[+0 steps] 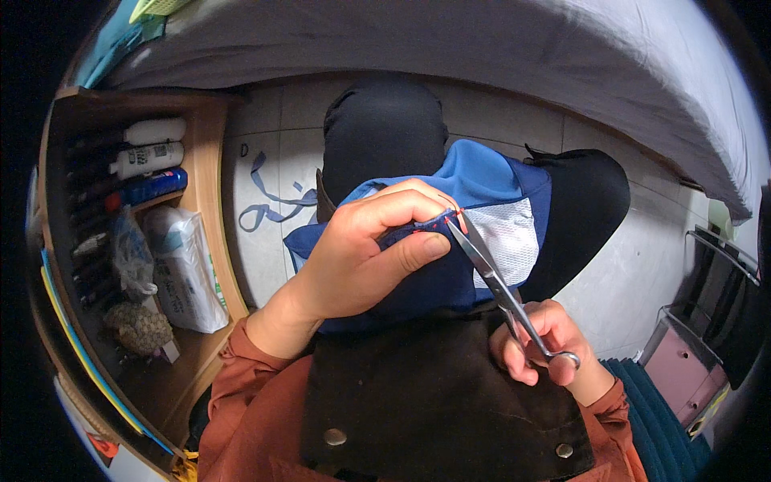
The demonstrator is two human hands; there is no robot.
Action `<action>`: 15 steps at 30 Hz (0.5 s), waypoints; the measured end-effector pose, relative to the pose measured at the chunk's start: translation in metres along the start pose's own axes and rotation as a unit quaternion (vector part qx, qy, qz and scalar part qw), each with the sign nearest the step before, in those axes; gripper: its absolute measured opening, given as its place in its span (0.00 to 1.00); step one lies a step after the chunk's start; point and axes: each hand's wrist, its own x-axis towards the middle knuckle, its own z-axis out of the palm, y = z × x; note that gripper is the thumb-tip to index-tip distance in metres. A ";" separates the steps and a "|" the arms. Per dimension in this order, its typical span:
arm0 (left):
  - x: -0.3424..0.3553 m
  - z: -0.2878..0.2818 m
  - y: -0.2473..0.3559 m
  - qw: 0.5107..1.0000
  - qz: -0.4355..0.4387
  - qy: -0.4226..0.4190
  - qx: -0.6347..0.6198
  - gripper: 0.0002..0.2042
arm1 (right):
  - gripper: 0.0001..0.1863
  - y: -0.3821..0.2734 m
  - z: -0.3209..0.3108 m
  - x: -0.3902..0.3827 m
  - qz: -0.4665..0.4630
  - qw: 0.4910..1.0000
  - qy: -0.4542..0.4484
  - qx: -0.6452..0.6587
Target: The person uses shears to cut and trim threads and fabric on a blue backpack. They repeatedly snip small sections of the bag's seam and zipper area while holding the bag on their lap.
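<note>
One pair of scissors (506,299), one blue cloth (482,173)

We record the left hand (353,253), its thumb and fingers pinched narrow on a folded dark-blue edge of the cloth, where small red bits (462,214) show. We record the right hand (542,341), its fingers curled around the handles of the scissors. The blades stand slightly parted, tips at the pinched edge; whether they touch it, we cannot tell. The cloth lies across the person's lap, its white mesh panel (507,233) just beside the blades. We also list: curled blue strips (277,215) on the tiled floor (602,297), left of the legs; one wooden shelf unit (210,161), far left, holding bottles (148,161) and one plastic-wrapped pack (189,273).
</note>
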 end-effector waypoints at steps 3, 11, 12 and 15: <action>0.000 -0.001 0.001 1.000 -0.018 -0.003 -0.024 0.05 | 0.25 0.004 -0.005 0.007 -0.035 0.991 -0.007 -0.126; -0.001 0.012 0.002 0.995 -0.028 -0.065 -0.063 0.06 | 0.29 -0.005 0.013 0.028 -0.227 0.946 0.210 -0.102; -0.001 0.006 0.001 0.998 -0.028 -0.025 -0.057 0.07 | 0.28 -0.006 0.006 0.022 -0.237 0.954 0.144 -0.117; -0.004 -0.001 0.002 0.999 -0.022 0.015 -0.043 0.07 | 0.27 -0.013 -0.001 0.011 -0.123 0.987 -0.010 -0.106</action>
